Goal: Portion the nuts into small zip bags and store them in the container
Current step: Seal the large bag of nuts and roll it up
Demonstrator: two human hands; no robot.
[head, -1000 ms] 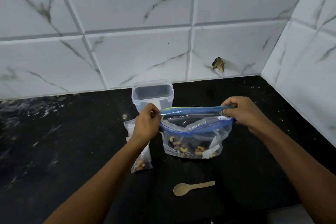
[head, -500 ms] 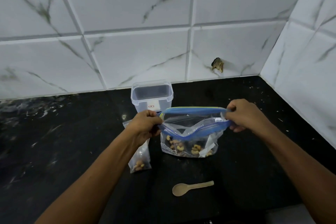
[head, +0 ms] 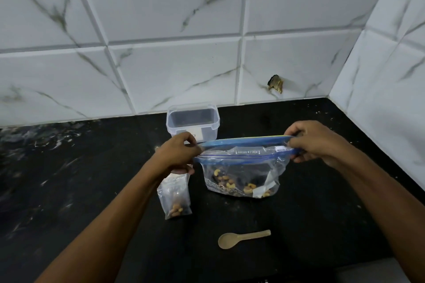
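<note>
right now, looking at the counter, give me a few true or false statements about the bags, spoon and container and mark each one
1. Both hands hold the top of the big zip bag. True: the left hand pinches one end, the right hand the other.
2. The spoon is inside the big zip bag. False: it lies on the black counter, nearer the person.
3. The container has its lid on. False: it stands open by the wall, with no lid in view.
4. A small bag with nuts stands to the left of the big zip bag. True.
5. The big zip bag holds nuts. True.
</note>
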